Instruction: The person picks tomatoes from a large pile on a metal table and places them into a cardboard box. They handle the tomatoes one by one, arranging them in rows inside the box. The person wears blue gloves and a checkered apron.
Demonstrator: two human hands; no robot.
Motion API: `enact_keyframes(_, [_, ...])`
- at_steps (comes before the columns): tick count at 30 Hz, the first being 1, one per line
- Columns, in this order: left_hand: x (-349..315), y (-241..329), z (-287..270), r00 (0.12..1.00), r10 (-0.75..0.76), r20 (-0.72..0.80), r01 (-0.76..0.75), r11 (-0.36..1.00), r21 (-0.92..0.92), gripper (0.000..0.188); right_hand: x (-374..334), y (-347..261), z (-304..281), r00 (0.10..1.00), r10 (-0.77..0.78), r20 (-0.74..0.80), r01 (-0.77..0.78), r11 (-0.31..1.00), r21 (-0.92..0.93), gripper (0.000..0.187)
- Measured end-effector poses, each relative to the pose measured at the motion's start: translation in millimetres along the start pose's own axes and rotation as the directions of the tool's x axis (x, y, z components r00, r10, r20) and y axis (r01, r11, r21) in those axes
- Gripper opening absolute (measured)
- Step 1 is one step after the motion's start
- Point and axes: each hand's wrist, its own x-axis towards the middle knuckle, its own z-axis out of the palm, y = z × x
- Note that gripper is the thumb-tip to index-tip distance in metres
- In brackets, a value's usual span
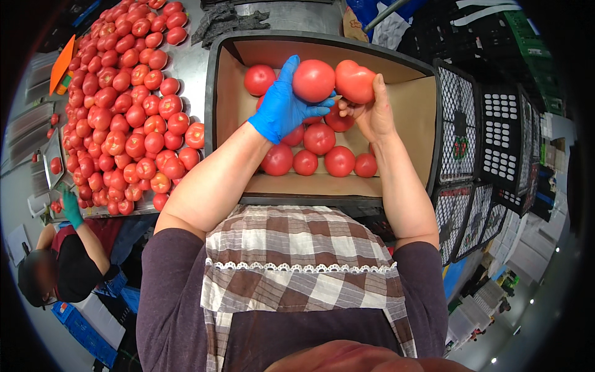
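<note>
My left hand, in a blue glove, is closed around a round red tomato. Bare and ungloved, my right hand grips a second, lobed tomato close beside the first. Both hands are above a black crate lined with brown paper. Inside it, several more tomatoes lie on the paper, among them one at the far left and others toward the near side. My hands and arms hide part of the crate's contents.
Left of the crate, a big heap of tomatoes covers a metal table. A dark cloth lies at the crate's far edge. Black crates are stacked on the right. At the lower left a co-worker's green-gloved hand is near the heap.
</note>
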Motion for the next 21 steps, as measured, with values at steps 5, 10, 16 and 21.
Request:
enact_keyframes(5, [-1.3,-1.8,3.1,1.000,-0.026,-0.016,0.027,0.999,0.035,0.048,1.7,2.8,-0.9,0.999,0.047,-0.007,-0.047,0.999,-0.007,0.083])
enact_keyframes(10, [-7.7,-5.3,11.4,0.999,0.036,-0.001,-0.034,0.958,0.285,0.042,1.7,3.4,-7.4,0.998,0.067,-0.010,-0.068,0.977,-0.201,0.087])
enact_keyframes(16, [-11.5,-5.2,13.5,0.974,0.198,0.107,-0.223,0.781,0.583,0.044,-0.9,-4.1,-3.1,0.998,-0.026,-0.064,0.001,0.933,-0.361,0.074])
enact_keyframes(21, [-10.4,-5.4,12.0,0.966,0.241,0.094,-0.247,0.755,0.607,0.043,-8.4,-15.7,12.4,0.990,-0.131,-0.045,0.104,0.919,-0.380,0.063])
